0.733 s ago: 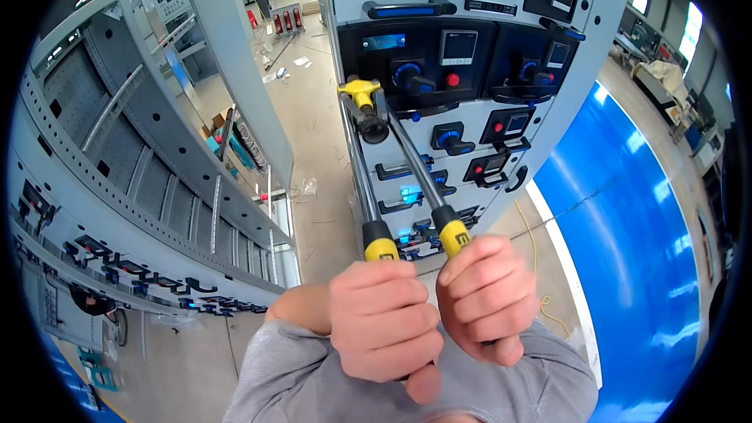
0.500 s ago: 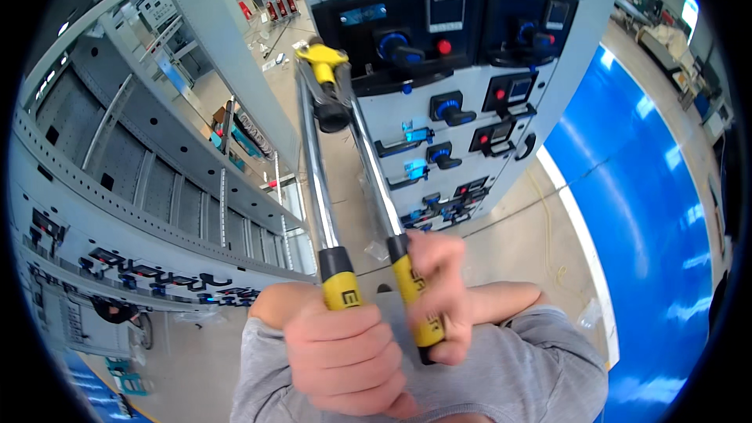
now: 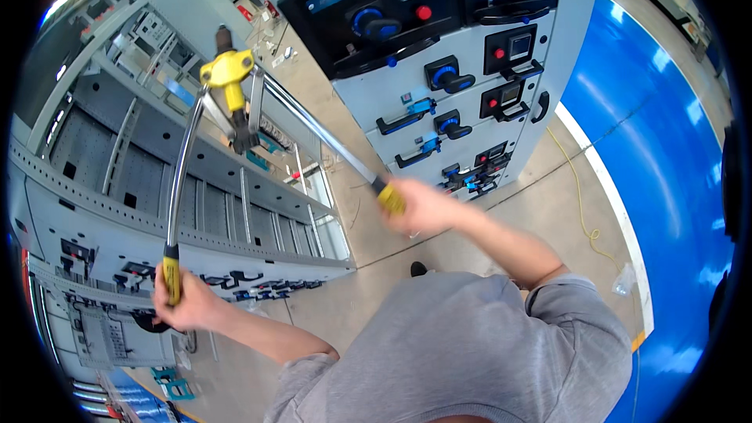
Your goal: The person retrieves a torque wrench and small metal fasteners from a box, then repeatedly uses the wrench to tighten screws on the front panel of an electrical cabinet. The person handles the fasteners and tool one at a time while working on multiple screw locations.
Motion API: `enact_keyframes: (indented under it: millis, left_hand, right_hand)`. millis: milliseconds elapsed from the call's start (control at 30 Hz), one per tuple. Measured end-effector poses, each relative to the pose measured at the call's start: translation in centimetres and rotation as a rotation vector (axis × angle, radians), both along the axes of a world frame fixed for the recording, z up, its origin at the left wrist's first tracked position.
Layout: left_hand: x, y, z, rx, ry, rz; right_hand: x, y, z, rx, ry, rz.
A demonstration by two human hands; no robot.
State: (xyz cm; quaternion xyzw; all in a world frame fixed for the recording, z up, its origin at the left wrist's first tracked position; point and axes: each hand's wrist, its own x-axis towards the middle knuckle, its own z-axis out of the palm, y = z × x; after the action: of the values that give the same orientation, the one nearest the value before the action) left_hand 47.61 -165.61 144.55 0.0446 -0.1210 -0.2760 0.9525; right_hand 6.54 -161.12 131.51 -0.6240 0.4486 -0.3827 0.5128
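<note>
A two-handed lever riveter with a yellow head, a dark nose tip and long chrome arms is held up before the open metal frame, its arms spread wide. My left hand is wrapped round the yellow grip of the left arm. Round the grip of the other arm, my right hand is closed and a little blurred. The nose tip points up and away from me, and no contact with the frame can be made out.
On the left runs a long grey perforated cabinet frame. A grey switchgear cabinet with black rotary handles and red buttons stands ahead to the right. Beyond it lies a glossy blue floor; a yellow cord trails beside its white border.
The riveter's arms have swung from nearly parallel to wide apart. Its head has moved left and its nose now points up. My hands have parted, the left one outward to the left.
</note>
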Motion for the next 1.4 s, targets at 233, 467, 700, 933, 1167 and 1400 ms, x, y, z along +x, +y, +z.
enact_keyframes:
  millis: [233,467,700,933,1167,1400]
  left_hand:
    - [13.5,-9.6,-17.0,-0.034,0.345,-0.760]
    - [8.0,-11.3,-20.5,0.632,-0.095,-0.659]
    - [-0.4,-11.3,-28.2,0.896,-1.041,-1.182]
    - [-13.2,-8.8,-36.6,0.604,-1.408,-1.426]
    - [-25.1,-2.8,-35.3,0.277,-1.553,-1.913]
    - [-31.3,3.4,-35.4,0.392,-1.555,-1.901]
  right_hand:
    - [-11.3,-9.8,-9.0,-0.558,0.748,-0.526]
    - [-8.6,-8.2,-11.2,-0.503,0.621,-0.662]
    - [-5.9,-5.7,-14.1,-0.312,0.548,-0.846]
    - [-0.8,-0.5,-20.4,-0.246,0.404,-1.095]
    - [4.5,5.4,-21.7,0.131,-0.253,-1.140]
    - [0.4,12.7,-26.3,-0.041,-0.034,-1.135]
